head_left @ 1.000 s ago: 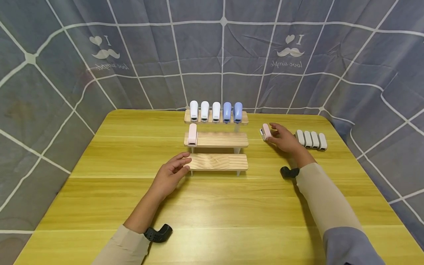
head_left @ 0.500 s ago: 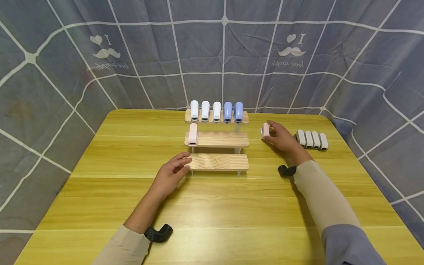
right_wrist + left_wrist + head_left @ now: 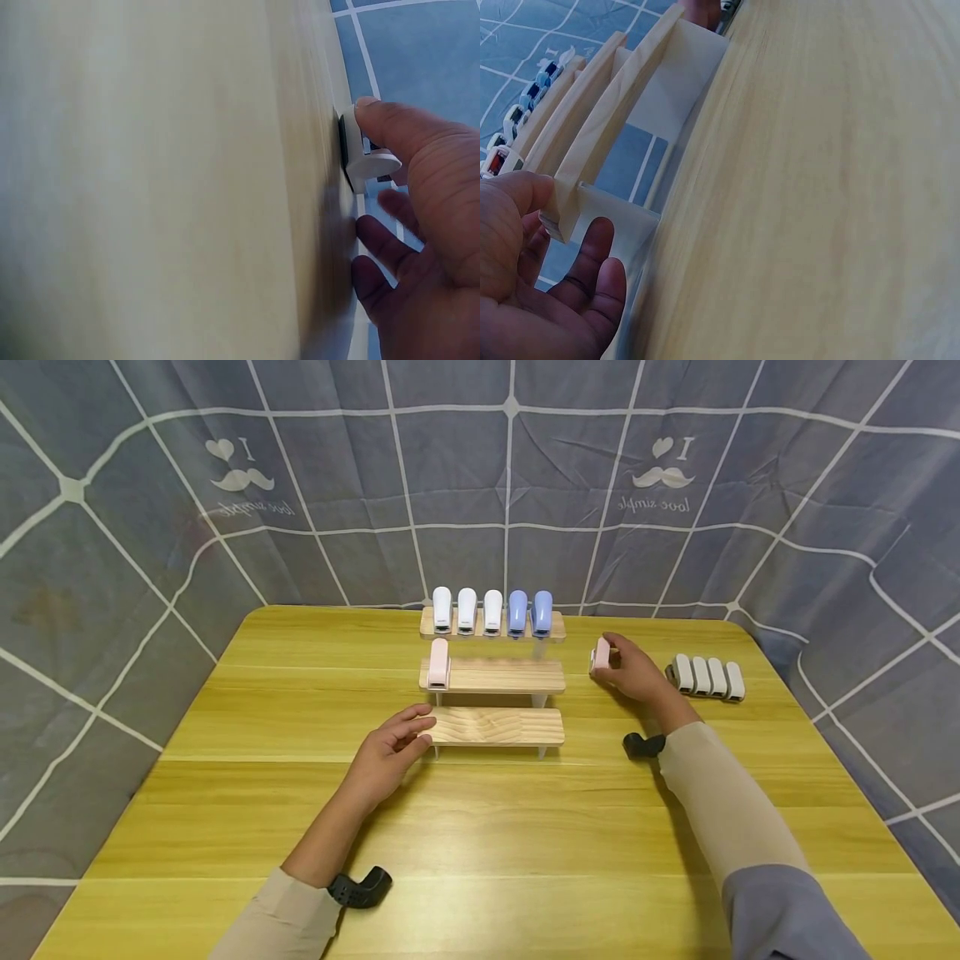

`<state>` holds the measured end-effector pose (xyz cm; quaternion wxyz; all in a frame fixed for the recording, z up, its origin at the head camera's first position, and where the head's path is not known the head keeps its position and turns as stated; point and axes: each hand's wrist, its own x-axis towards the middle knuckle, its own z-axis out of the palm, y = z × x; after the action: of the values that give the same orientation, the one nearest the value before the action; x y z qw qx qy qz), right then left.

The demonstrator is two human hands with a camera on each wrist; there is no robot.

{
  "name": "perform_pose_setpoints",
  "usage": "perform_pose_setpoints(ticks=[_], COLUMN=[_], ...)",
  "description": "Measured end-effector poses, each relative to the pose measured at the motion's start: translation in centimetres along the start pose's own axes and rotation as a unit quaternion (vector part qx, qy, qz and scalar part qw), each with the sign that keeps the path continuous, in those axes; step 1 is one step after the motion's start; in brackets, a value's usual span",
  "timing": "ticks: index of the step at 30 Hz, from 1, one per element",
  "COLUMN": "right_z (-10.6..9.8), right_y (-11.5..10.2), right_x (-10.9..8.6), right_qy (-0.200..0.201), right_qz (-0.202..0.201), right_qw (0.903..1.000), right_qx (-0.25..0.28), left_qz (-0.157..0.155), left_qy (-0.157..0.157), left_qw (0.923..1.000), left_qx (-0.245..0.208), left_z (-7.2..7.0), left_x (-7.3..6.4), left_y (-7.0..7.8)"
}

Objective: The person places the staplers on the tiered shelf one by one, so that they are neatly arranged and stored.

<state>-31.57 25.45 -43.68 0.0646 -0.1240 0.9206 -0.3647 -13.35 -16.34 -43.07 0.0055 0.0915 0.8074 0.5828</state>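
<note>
My right hand pinches a small pink stapler by its sides, right of the stand; in the right wrist view the stapler sits at the tabletop, partly behind the thumb. A three-tier wooden stand is at the middle of the table. My left hand holds the left end of its lowest tier, thumb and fingers at the board's edge, as the left wrist view shows too. Another pink stapler stands at the left end of the middle tier. The top tier carries white staplers and blue staplers.
Several white-grey staplers lie side by side on the table to the right of my right hand. A grey-blue curtain with white lines hangs behind and beside the wooden table.
My right hand has closed further around the pink stapler, which now stands straighter than the tilted angle it had a second ago. The left hand stays on the stand.
</note>
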Motion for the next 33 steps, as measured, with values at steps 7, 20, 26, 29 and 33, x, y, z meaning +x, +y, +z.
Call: perform_pose_setpoints(ticks=[7,20,26,29,33], right_z=[0.1,0.5,0.5,0.6,0.8], right_y=[0.1,-0.9,-1.8,-2.1,-2.6], right_x=[-0.2,-1.1,-1.8,-2.2,-2.6], right_qy=[0.012,0.053,0.076,0.085,0.091], right_qz=[0.017,0.010,-0.011,-0.018,-0.032], right_qw=[0.9998,0.9975,0.9958,0.9949,0.9935], right_qx=[-0.004,0.046,0.050,0.051,0.060], left_qz=[0.002,0.004,-0.001,-0.001,0.003], left_qy=[0.001,0.004,0.005,0.005,0.005], left_qw=[1.0000,1.0000,1.0000,1.0000,1.0000], left_qx=[0.001,-0.001,0.001,0.002,0.002], left_z=[0.1,0.1,0.2,0.2,0.1], left_x=[0.0,0.1,0.1,0.1,0.1], left_y=[-0.2,-0.3,-0.3,-0.4,-0.4])
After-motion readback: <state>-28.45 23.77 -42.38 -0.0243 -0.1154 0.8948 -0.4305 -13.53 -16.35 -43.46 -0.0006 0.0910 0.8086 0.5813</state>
